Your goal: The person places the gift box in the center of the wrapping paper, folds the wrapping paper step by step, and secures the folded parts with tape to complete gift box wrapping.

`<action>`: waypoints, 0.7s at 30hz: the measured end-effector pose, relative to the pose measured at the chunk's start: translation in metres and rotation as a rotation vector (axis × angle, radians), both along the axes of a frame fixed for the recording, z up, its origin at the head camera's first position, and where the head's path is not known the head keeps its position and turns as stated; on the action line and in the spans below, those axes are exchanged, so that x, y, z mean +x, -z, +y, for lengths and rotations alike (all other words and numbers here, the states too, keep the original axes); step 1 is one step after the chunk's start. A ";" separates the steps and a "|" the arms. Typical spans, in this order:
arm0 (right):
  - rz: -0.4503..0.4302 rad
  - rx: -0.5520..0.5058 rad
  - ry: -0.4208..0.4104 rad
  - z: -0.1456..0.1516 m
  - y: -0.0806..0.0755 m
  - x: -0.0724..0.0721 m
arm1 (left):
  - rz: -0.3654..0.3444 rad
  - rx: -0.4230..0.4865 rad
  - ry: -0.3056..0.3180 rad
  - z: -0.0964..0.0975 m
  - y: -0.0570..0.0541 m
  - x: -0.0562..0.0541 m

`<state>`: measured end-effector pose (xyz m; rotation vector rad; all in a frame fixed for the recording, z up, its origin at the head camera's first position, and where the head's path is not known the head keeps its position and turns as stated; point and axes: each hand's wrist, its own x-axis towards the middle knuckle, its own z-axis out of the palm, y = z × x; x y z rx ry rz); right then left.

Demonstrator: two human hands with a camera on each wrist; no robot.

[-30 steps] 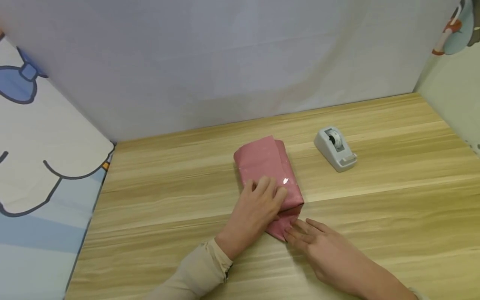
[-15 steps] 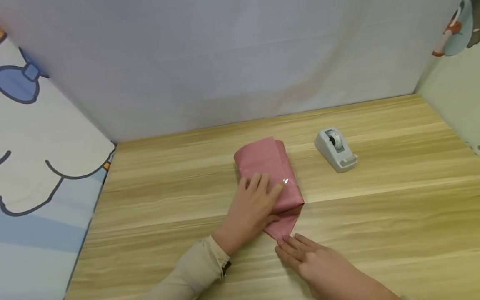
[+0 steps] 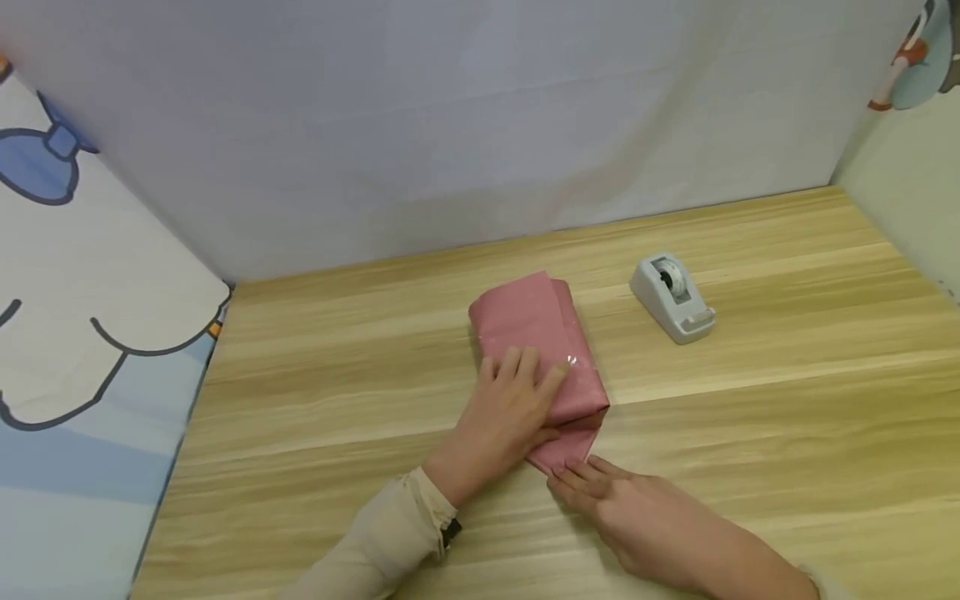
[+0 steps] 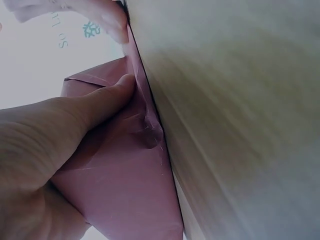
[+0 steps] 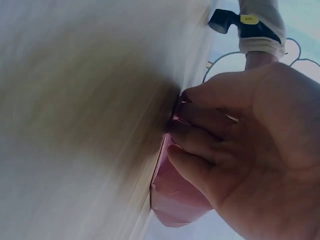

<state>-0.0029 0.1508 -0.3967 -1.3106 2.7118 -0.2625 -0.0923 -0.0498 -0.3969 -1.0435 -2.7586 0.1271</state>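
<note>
A package wrapped in pink paper (image 3: 528, 321) lies on the wooden table, its near end drawn out into a pointed flap (image 3: 564, 450). My left hand (image 3: 501, 417) rests on the near part of the package, fingers spread over its top. In the left wrist view its thumb (image 4: 107, 100) presses on the creased paper of the end. At the tip of the flap, my right hand (image 3: 637, 512) touches the paper with extended fingers. The right wrist view shows these fingers (image 5: 192, 140) against the flap close to the tabletop; they hide its tip.
A grey tape dispenser (image 3: 672, 297) with a roll of tape stands right of the package, farther back. Wooden tabletop (image 3: 337, 358) stretches to either side. A pale wall (image 3: 450, 125) rises behind the table, and a cartoon-printed panel (image 3: 112, 267) borders its left side.
My right hand has moved a little toward the left and down along the flap to its tip. My left fingers have shifted slightly and spread on the package, which stays in place.
</note>
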 end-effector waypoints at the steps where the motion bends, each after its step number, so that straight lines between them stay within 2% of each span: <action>1: -0.017 0.003 0.004 0.001 0.001 0.001 | -0.002 0.001 0.000 0.001 0.000 0.000; 4: -0.103 -0.032 0.023 0.007 0.000 0.002 | 0.003 0.007 0.000 0.002 0.000 0.000; 6: -0.137 -0.077 0.073 0.013 -0.003 0.000 | 0.006 0.012 0.006 0.002 0.000 0.000; 9: -0.146 -0.134 0.162 0.021 -0.006 -0.008 | 0.013 0.016 0.008 0.001 0.000 0.000; 11: -0.103 -0.131 0.195 0.024 -0.005 -0.012 | 0.005 0.016 0.004 0.001 0.000 0.000; 14: -0.104 -0.107 0.192 0.023 -0.001 -0.014 | -0.013 0.012 -0.005 0.001 0.000 0.000; 18: -0.106 -0.085 0.149 0.019 0.003 -0.010 | -0.016 0.004 -0.007 0.002 0.001 0.001; 21: -0.061 -0.050 0.092 0.014 0.004 -0.005 | -0.002 0.002 -0.005 0.002 0.001 0.002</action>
